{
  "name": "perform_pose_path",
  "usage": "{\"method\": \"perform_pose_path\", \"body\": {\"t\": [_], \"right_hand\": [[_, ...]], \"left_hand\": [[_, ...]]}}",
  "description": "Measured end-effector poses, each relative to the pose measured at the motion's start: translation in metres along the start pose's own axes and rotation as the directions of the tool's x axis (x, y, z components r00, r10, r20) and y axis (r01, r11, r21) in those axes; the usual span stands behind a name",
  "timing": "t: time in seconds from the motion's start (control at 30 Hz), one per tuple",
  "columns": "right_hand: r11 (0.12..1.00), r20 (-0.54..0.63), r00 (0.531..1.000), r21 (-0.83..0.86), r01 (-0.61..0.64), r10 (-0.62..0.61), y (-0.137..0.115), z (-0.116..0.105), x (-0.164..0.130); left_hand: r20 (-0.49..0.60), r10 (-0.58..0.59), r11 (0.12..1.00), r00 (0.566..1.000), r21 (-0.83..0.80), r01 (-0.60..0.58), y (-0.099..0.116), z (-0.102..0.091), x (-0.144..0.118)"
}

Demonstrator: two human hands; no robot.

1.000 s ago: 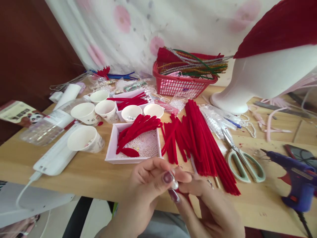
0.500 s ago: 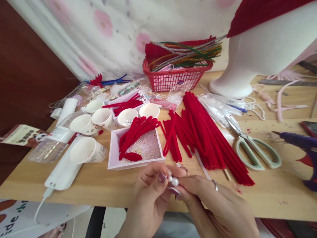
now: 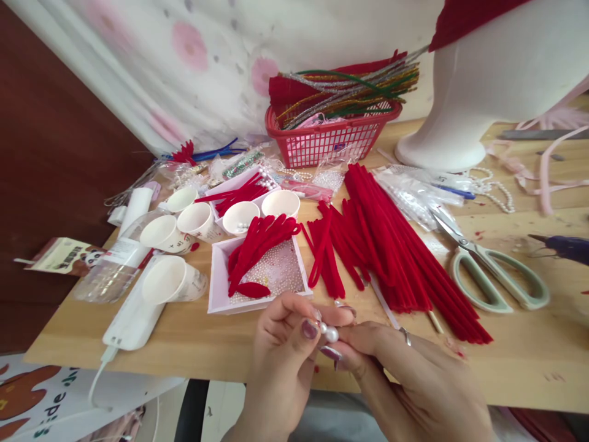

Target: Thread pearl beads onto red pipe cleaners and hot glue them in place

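Near the table's front edge my two hands meet around a few white pearl beads [image 3: 331, 334]. My left hand [image 3: 288, 356] pinches the smaller beads between thumb and fingertips. My right hand [image 3: 396, 368], with a ring on one finger, closes its thumb and forefinger on the larger bead's side. Whatever joins the beads is too small to make out. Just beyond my hands sits a white box [image 3: 216, 294] of tiny pearls, with red pipe-cleaner loops [image 3: 257, 248] lying in it. A bundle of red pipe cleaners [image 3: 391, 245] is to its right.
Several paper cups [image 3: 168, 279] stand at the left beside a white power strip [image 3: 133, 325] and a plastic bottle [image 3: 110, 264]. Scissors [image 3: 488, 264] and a glue gun [image 3: 565, 247] lie at the right. Behind are a red basket [image 3: 331, 144] and a white mannequin form [image 3: 460, 110].
The view has shifted, so the table's things appear slightly displaced, mostly rightward on the right side. Both hands keep their pinch on the pearl beads with hardly any change.
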State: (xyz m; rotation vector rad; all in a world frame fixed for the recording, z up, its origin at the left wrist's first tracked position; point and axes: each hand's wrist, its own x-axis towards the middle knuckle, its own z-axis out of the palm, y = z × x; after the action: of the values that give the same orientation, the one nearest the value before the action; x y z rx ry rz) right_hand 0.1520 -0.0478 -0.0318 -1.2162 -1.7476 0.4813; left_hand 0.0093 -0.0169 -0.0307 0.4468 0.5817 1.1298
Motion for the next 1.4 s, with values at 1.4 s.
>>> {"method": "perform_pose_path", "body": {"t": [1.4], "right_hand": [[0.998, 0.031, 0.998, 0.013, -0.059, 0.059, -0.003, -0.008, 0.0]], "left_hand": [[0.053, 0.095, 0.995, 0.994, -0.021, -0.094, -0.007, 0.012, -0.002]]}}
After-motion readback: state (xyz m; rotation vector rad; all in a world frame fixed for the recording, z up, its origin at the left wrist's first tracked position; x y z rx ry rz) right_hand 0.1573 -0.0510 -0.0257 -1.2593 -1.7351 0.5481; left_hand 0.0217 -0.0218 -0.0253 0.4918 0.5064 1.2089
